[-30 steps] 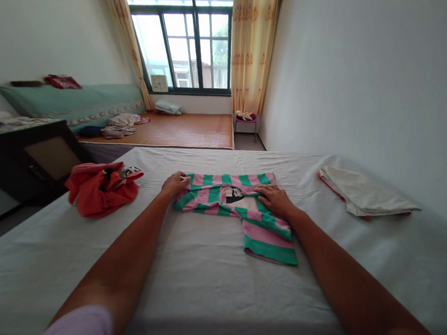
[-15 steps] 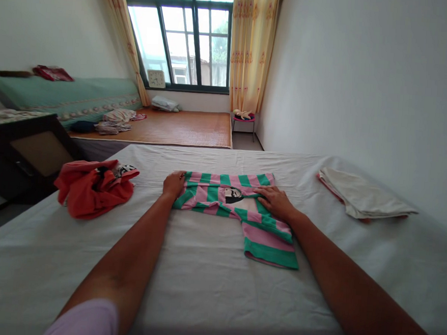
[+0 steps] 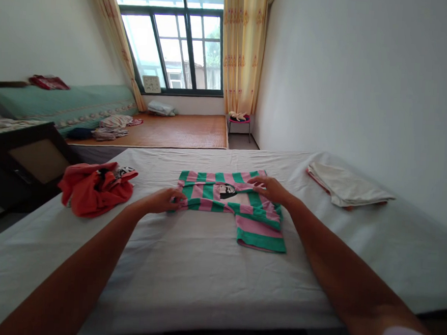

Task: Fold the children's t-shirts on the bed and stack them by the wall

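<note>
Both hands lie on one small garment in the middle of the white bed sheet (image 3: 186, 267). On the left, the left hand (image 3: 163, 200) is at the near left edge of the pink-and-green striped shirt (image 3: 231, 201); its fingers are curled and seem to pinch the cloth there, but I cannot tell how firm the grip is. On the right, the right hand (image 3: 271, 189) rests on the far right part of the same shirt, fingers half open and spread, pressing the fabric down more than gripping it.

As a judgement, the folding is partly done: the upper part of the shirt already makes a flat, narrow band across the bed, with a dark print showing in its middle, while one striped part still sticks out toward the near right side and is not yet folded in.

Further to the left, a crumpled red garment (image 3: 94, 187) lies on the sheet, well apart from the hands. Far on the right, near the wall, a folded cream cloth (image 3: 346, 186) lies flat.
</note>
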A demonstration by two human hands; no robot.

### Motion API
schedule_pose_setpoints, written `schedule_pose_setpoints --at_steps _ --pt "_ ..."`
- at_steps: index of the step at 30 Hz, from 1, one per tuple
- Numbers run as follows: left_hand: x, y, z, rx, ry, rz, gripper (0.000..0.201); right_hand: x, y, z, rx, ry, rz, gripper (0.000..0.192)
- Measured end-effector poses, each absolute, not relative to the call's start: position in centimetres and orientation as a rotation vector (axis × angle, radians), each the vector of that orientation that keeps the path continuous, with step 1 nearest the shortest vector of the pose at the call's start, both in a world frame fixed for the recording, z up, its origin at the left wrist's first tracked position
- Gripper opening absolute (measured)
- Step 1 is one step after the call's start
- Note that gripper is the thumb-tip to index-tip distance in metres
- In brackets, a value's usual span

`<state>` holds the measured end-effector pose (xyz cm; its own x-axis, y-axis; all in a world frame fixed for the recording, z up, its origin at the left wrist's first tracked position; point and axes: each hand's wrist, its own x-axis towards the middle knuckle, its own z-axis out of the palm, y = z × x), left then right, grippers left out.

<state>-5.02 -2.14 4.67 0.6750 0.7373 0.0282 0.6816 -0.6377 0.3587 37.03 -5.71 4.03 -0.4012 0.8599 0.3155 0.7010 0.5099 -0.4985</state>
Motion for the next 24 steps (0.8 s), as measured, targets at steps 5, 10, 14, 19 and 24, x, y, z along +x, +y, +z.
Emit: schedule_pose_setpoints --at_steps 5,10,14,19,24 --pt "-7.0 -5.7 4.8 2.645 1.054 0.337 0.023 37.7 -11.1 8.5 -1.057 -2.685 0.727 0.039" --pt "-7.0 -7.6 4.8 2.629 0.942 0.281 0.013 38.7 -17.2 6.5 -0.984 -2.875 0.391 0.05" --pt "-6.4 -7.7 4.7 2.627 1.008 0.194 0.018 39.0 -18.9 3.9 -1.097 -2.733 0.102 0.03" --pt "-6.2 -6.3 5.7 2.543 1.052 0.225 0.019 39.1 -17.7 3.2 -1.07 -2.498 0.315 0.014" --pt "-5.4 -2.2 6.0 2.107 1.171 0.729 0.034 39.4 -11.3 3.9 -1.272 -1.796 0.658 0.02"
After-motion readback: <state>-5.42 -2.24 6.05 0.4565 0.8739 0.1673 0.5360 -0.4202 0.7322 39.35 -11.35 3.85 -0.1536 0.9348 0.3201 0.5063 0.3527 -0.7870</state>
